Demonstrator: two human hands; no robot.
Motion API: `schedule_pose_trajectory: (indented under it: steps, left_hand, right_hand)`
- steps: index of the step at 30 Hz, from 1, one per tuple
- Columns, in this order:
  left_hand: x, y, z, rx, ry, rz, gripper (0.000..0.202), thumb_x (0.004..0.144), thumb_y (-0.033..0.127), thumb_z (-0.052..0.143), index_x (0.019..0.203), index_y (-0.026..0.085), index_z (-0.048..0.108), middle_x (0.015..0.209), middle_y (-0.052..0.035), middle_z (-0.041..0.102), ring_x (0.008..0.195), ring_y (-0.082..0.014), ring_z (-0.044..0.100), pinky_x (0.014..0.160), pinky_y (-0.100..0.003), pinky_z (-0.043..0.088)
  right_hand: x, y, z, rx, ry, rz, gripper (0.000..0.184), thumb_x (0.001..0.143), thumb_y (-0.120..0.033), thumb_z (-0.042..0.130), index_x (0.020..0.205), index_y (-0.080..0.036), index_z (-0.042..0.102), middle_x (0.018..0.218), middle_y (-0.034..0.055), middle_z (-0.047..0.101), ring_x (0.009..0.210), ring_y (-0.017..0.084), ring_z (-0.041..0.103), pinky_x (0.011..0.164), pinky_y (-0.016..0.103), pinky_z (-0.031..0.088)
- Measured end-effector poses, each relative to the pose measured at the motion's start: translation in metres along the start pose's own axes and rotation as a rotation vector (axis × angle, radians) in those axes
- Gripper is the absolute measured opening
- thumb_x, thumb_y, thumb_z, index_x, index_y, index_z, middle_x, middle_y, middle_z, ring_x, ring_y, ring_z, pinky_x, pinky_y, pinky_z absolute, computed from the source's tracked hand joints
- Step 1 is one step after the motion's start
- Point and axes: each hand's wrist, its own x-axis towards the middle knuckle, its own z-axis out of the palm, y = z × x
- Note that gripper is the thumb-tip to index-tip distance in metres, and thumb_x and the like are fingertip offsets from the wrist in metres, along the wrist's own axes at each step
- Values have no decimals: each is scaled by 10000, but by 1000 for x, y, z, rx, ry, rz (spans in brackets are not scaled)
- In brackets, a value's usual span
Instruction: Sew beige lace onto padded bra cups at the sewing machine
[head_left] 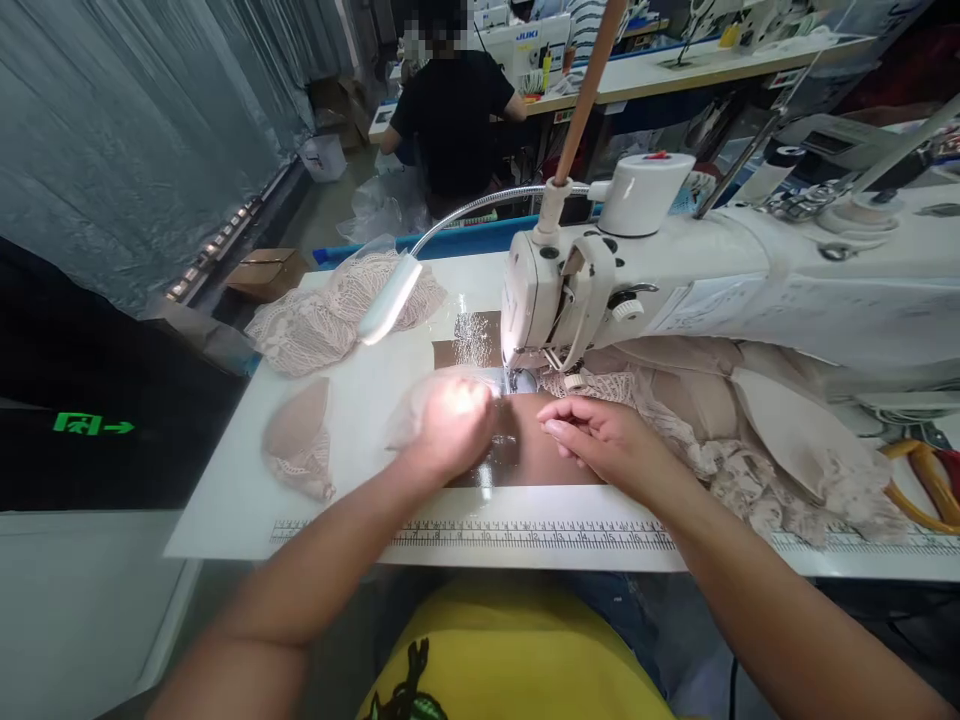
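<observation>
My left hand is closed at the left of the needle area, brightly lit by the lamp. A sheer pale fabric piece bunches out from beneath it, and its fingers appear closed on that piece. Right of the needle, my right hand has its thumb and forefinger pressed together and the other fingers curled. Whatever it pinches, if anything, is too small to make out. Between and just behind both hands is the head of a white sewing machine. Its presser foot is partly hidden by my left hand.
A beige lace-trimmed cup lies left, with beige lace pieces behind it. More beige cups and lace pile up at right beside yellow-handled scissors. A lamp overhangs the table. A person in black sits ahead.
</observation>
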Motion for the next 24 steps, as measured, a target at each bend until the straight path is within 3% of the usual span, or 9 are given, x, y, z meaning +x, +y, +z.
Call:
schedule_pose_trajectory:
  steps: [3,6,12,14,17,24]
  left_hand:
    - [6,33,18,43,-88,62,205,878,160,449,777,103,618,749,-132,625,777,-273,567,630,-362,424]
    - [-4,40,15,8,-114,84,252,912,200,411,819,94,619,795,-152,620,799,-289,560,619,-377,433]
    - [-8,8,-3,-229,-180,236,271,934,202,400,768,150,608,827,-64,620,742,-151,579,675,-272,494]
    - [-4,0,1,-331,-109,281,247,938,177,387,907,149,630,968,-81,646,844,-156,607,742,-279,515]
    - [2,-6,17,-329,14,328,289,945,183,382,1119,141,609,1134,-117,646,977,-215,612,815,-368,528]
    - [18,-24,37,-264,65,395,320,934,172,410,1158,94,625,1231,-150,624,949,-235,620,798,-395,540]
  right_hand:
    - [18,4,7,-191,-9,-72,225,842,-260,517,991,-199,676,816,20,683,697,150,608,656,276,463]
    - [27,15,17,-408,0,-199,275,851,-142,474,1004,-205,694,990,44,669,861,162,598,763,278,439]
    - [24,30,29,-886,-4,-328,289,885,-105,436,978,-192,696,898,57,587,804,172,502,634,270,341]
    - [24,30,30,-951,22,-330,318,857,-59,449,1013,-203,685,917,55,579,839,179,488,641,269,328]
    - [26,29,31,-994,63,-295,373,855,-51,444,1114,-216,655,971,62,590,828,179,483,639,277,324]
    - [34,25,34,-1024,76,-214,418,871,-75,399,1179,-241,628,968,63,606,758,174,497,596,300,300]
